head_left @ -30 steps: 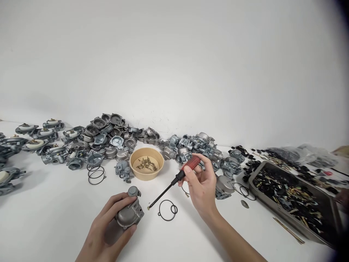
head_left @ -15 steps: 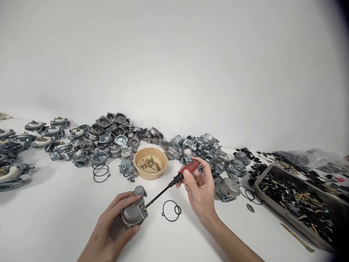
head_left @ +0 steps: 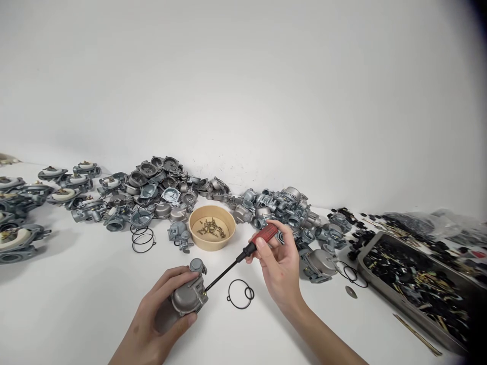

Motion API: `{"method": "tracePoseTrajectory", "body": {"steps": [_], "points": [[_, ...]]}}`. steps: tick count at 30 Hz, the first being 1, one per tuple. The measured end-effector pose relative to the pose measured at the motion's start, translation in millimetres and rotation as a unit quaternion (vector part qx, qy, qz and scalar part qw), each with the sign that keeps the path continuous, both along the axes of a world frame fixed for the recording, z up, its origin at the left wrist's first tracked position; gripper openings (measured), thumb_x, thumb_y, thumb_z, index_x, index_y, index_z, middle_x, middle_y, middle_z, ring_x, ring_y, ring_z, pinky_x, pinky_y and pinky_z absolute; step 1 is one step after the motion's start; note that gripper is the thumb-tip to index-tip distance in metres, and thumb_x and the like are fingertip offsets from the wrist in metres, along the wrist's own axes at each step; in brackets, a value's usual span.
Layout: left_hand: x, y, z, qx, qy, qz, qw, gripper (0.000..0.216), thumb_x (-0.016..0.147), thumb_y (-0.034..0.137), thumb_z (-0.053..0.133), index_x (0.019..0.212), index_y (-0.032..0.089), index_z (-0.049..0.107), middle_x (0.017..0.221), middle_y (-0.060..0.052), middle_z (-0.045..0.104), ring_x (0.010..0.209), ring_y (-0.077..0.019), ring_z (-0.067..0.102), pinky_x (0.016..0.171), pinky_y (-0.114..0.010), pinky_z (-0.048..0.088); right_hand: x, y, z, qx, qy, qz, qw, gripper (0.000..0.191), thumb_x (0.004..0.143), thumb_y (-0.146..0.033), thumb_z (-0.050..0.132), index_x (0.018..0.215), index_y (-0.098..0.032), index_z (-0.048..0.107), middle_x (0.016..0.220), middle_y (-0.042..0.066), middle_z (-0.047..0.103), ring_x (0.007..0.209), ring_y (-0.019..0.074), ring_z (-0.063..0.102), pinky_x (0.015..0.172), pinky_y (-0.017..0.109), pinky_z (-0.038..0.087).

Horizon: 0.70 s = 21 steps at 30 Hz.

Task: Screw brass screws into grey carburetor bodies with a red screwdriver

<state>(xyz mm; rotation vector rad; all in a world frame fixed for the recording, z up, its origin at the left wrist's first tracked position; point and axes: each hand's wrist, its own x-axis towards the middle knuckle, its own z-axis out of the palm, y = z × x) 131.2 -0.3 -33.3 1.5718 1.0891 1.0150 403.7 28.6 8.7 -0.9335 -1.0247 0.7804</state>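
Note:
At the front of the white table, my left hand point(head_left: 162, 314) is wrapped round a grey metal carburetor point(head_left: 188, 299), its rounded bowl facing up. My right hand point(head_left: 279, 261) grips the red handle of a screwdriver point(head_left: 238, 261). The black shaft slants down to the left, and its tip meets a small brass screw point(head_left: 204, 293) on the carburetor's right side. To the right of the carburetor, a black rubber gasket ring point(head_left: 240, 294) lies flat. Behind it stands a tan round bowl point(head_left: 193, 234) with several small brass screws inside.
Piled carburetor bowls point(head_left: 163, 177) and carburetor bodies point(head_left: 285, 205) line the back. More carburetors with white rings point(head_left: 23, 238) stand at left. On the right lies a metal tray point(head_left: 399, 304) of small black and brass parts, a brass rod point(head_left: 417, 334) before it. Looped gaskets point(head_left: 143, 239) lie left of the bowl.
The whole view has shifted slightly. Both hands keep their grips, and the screwdriver tip stays at the screw on the carburetor.

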Motion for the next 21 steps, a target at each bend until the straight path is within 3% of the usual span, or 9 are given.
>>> {"method": "tracePoseTrajectory", "body": {"steps": [21], "points": [[-0.5,-0.5,-0.3,0.000,0.000,-0.002,1.000,0.039,0.099,0.044,0.077,0.138,0.046,0.076,0.163,0.000,0.057,0.159,-0.0320,0.047,0.120,-0.032,0.049,0.9,4.7,-0.2,-0.013,-0.007,0.004,1.000,0.053,0.094,-0.048,0.086,0.130,-0.028,0.054,0.087,-0.002,0.073,0.060,0.0144,0.071,0.059,0.031,0.064]]}}
